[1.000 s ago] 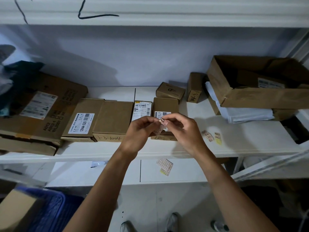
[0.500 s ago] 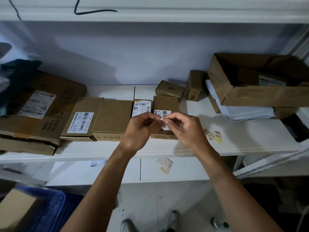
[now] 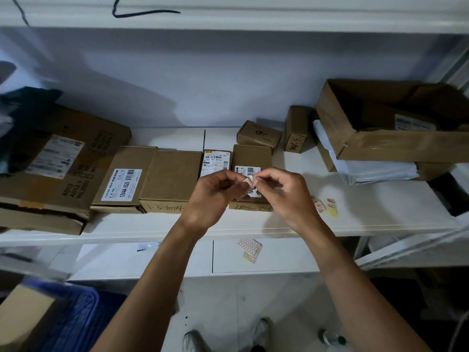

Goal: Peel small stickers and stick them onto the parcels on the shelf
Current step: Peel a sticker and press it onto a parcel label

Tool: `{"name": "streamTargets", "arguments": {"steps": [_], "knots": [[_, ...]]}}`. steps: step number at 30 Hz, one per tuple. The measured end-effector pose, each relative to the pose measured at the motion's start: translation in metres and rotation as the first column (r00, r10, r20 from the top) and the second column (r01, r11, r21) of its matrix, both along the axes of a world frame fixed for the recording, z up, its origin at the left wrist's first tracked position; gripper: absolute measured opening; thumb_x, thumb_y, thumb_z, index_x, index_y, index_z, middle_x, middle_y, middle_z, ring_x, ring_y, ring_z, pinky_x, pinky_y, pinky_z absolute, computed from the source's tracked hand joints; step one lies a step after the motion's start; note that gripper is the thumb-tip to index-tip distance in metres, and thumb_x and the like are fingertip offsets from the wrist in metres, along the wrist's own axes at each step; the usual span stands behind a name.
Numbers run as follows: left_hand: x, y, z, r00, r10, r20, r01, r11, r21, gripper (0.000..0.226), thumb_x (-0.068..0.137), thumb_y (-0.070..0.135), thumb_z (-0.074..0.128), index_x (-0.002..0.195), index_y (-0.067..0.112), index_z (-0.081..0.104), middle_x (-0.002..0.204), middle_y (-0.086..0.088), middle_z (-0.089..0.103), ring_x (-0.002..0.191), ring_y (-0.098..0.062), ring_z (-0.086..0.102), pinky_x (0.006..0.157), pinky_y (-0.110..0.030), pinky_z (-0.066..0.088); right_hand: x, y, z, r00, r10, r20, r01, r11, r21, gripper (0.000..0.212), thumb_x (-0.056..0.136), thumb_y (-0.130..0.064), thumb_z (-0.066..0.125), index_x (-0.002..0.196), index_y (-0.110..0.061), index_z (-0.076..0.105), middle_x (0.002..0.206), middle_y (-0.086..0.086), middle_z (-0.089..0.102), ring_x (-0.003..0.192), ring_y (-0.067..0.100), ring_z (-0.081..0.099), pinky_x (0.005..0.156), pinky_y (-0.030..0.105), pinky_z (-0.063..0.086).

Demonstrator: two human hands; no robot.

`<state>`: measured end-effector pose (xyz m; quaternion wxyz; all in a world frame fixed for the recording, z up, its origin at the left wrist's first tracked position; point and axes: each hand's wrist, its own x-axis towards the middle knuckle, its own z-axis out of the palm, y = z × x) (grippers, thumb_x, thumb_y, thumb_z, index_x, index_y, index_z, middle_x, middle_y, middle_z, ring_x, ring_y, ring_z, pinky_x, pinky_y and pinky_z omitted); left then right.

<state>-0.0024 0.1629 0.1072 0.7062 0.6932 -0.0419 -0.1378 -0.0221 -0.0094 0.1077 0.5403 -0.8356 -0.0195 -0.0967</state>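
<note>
Peeling step: sticker sheet (image 3: 245,187) pinched between left hand (image 3: 212,196) and right hand (image 3: 284,193), held above small parcel (image 3: 251,158) on shelf (image 3: 368,212). Next: lift 1 sticker free, press onto parcel top.

The scene is viewed from one head-worn wide-angle camera, aimed forward and downward at close range onto the white shelf (image 3: 355,222), with the floor (image 3: 228,301) seen nearest below.

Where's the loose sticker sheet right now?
On the lower shelf, centre of the head view: the sticker sheet lies below the hands, under the upper shelf's front edge.
</note>
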Motion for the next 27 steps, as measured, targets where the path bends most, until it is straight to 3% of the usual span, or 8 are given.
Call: {"name": "streamTargets", "arguments": {"steps": [4, 8, 12, 16, 20, 24, 27], "knots": [[0.000, 0.000, -0.002, 1.000, 0.019, -0.018, -0.019, 1.000, -0.019, 0.008, 0.088, 0.007, 0.072, 0.095, 0.005, 0.072, 0.085, -0.006, 0.074, 0.082, -0.018, 0.068, 0.094, -0.043, 0.053, 0.002, -0.002, -0.002, 0.998, -0.052, -0.042, 0.055, 0.995, 0.079, 0.009, 0.092, -0.019, 0.070, 0.089, -0.019, 0.078, 0.074, -0.008, 0.073, 0.073, 0.010, 0.067, 0.071, 0.027, 0.053], [0.000, -0.001, -0.004, 0.998, 0.047, -0.030, -0.048, 0.998, -0.036, 0.013, 0.087, 0.005, 0.073, 0.099, 0.000, 0.069, 0.087, -0.010, 0.073, 0.086, -0.023, 0.069, 0.097, -0.047, 0.052, 0.003, -0.005, -0.003, 0.997, -0.058, -0.041, 0.062, 0.992, 0.110, 0.013, 0.092, -0.016, 0.069, 0.085, -0.026, 0.074, 0.069, -0.014, 0.070, 0.072, 0.006, 0.065, 0.073, 0.027, 0.053], [-0.003, -0.003, -0.005, 0.993, 0.115, -0.025, -0.117, 0.990, -0.083, 0.017, 0.087, -0.006, 0.068, 0.100, 0.003, 0.061, 0.086, -0.020, 0.068, 0.073, -0.020, 0.066, 0.076, -0.032, 0.056, 0.002, -0.007, -0.004, 0.996, -0.085, -0.008, 0.085, 0.993, 0.079, 0.008, 0.091, -0.014, 0.068, 0.090, -0.018, 0.075, 0.076, -0.005, 0.073, 0.072, 0.008, 0.068, 0.071, 0.030, 0.057], [-0.012, -0.005, -0.019, 0.995, 0.096, 0.006, -0.096, 0.995, -0.007, 0.010, 0.087, -0.011, 0.063, 0.089, -0.006, 0.071, 0.082, -0.018, 0.070, 0.067, -0.021, 0.063, 0.067, -0.028, 0.055, -0.010, -0.008, -0.016, 0.983, -0.110, 0.147, 0.132, 0.980, -0.150, 0.008, 0.092, -0.020, 0.066, 0.093, -0.014, 0.072, 0.076, -0.006, 0.076, 0.069, 0.004, 0.072, 0.068, 0.031, 0.061], [-0.024, -0.014, -0.029, 0.988, 0.085, -0.131, -0.085, 0.996, 0.005, 0.022, 0.090, -0.004, 0.057, 0.096, 0.001, 0.078, 0.081, -0.013, 0.073, 0.076, -0.024, 0.064, 0.078, -0.031, 0.061, -0.022, 0.000, -0.041, 0.915, -0.014, 0.402, 0.231, 0.837, -0.496, 0.011, 0.092, -0.022, 0.064, 0.091, -0.015, 0.071, 0.073, -0.001, 0.075, 0.062, 0.018, 0.070, 0.059, 0.033, 0.057], [-0.025, -0.021, -0.031, 0.963, 0.156, -0.221, -0.165, 0.986, -0.023, 0.021, 0.093, 0.023, 0.065, 0.088, 0.008, 0.079, 0.086, -0.015, 0.077, 0.081, -0.022, 0.072, 0.087, -0.035, 0.060, -0.028, 0.004, -0.051, 0.833, 0.043, 0.551, 0.334, 0.755, -0.564, 0.010, 0.092, -0.012, 0.064, 0.088, -0.010, 0.073, 0.076, 0.003, 0.074, 0.065, 0.023, 0.069, 0.063, 0.035, 0.057], [-0.023, -0.022, -0.031, 0.967, 0.171, -0.188, -0.175, 0.985, -0.005, 0.020, 0.093, 0.017, 0.065, 0.082, 0.006, 0.077, 0.075, -0.011, 0.074, 0.073, -0.017, 0.068, 0.085, -0.037, 0.058, -0.027, 0.004, -0.050, 0.830, 0.059, 0.555, 0.316, 0.770, -0.554, 0.010, 0.094, -0.013, 0.064, 0.091, -0.011, 0.074, 0.084, 0.002, 0.075, 0.073, 0.022, 0.069, 0.067, 0.035, 0.057]]}}
